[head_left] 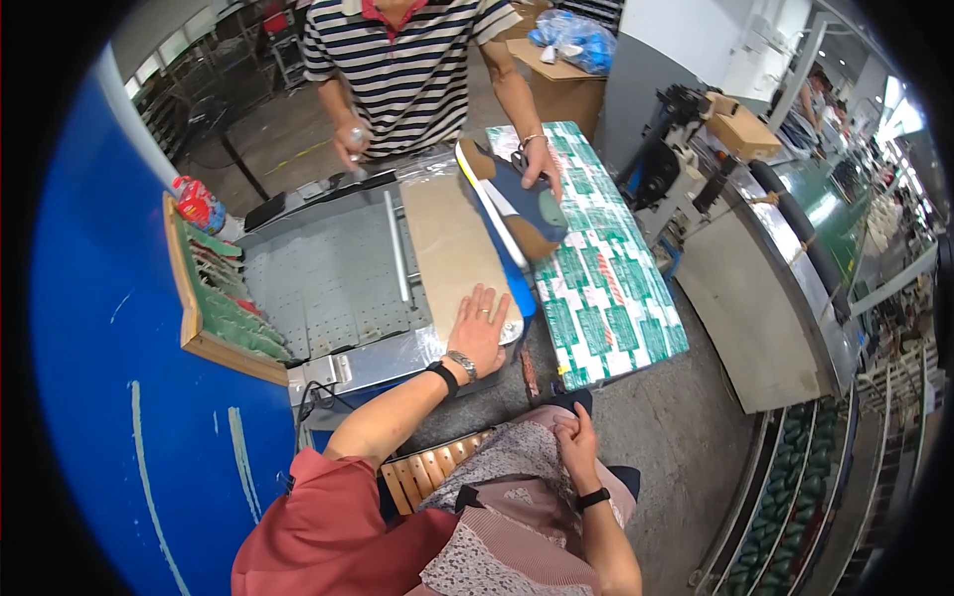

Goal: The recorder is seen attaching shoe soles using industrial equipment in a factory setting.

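Note:
My left hand (479, 328) lies flat, fingers spread, on the near end of a tan sheet (449, 248) laid over a grey machine bed (328, 283). A bracelet and a dark band sit on that wrist. My right hand (574, 445) rests curled in my lap on patterned fabric, holding nothing I can see, with a black watch on the wrist. Across the bed a person in a striped shirt (407, 70) holds a stack of blue, white and brown shoe-part pieces (512, 204) with one hand and a small shiny object with the other.
A green-and-white wrapped slab (606, 288) lies to the right of the bed. A wooden tray (214, 298) of green pieces stands to the left against a blue wall (99, 348). Cardboard boxes (561, 84), a conveyor line (795, 248) and racks lie to the right.

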Motion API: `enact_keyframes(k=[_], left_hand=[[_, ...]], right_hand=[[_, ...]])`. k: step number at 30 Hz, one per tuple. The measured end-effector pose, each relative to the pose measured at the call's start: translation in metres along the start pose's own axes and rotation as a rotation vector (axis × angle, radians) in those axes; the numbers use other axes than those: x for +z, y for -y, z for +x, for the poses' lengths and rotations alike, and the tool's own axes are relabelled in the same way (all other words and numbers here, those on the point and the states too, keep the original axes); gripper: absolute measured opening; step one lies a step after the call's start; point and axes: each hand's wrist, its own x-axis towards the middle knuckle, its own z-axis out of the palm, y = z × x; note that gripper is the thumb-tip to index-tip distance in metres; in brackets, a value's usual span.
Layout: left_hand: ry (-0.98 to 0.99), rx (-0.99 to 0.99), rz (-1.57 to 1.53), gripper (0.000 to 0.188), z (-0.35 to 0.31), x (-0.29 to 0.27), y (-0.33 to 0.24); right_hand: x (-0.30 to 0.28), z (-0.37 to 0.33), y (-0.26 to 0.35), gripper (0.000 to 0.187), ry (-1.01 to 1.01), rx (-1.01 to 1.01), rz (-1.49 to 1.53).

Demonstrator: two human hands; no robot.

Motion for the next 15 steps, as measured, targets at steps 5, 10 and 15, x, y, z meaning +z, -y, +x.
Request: enact_keyframes(k=[5,10,15], left_hand=[[0.01,-0.014,0.011,0.097,0.002,-0.002,-0.002],[0.011,-0.012,0.012,0.096,0.004,-0.007,-0.006],[0.017,0.008,0.031,0.1,0.007,-0.015,-0.011]], right_hand=[[0.0,-0.003,-0.005,0.065,-0.013,-0.013,0.009],[-0.001,-0.01,-0.011,0.066,-0.02,-0.047,0.075],[-0.01,0.001,0.007,0.067,-0.012,-0.054,0.079]])
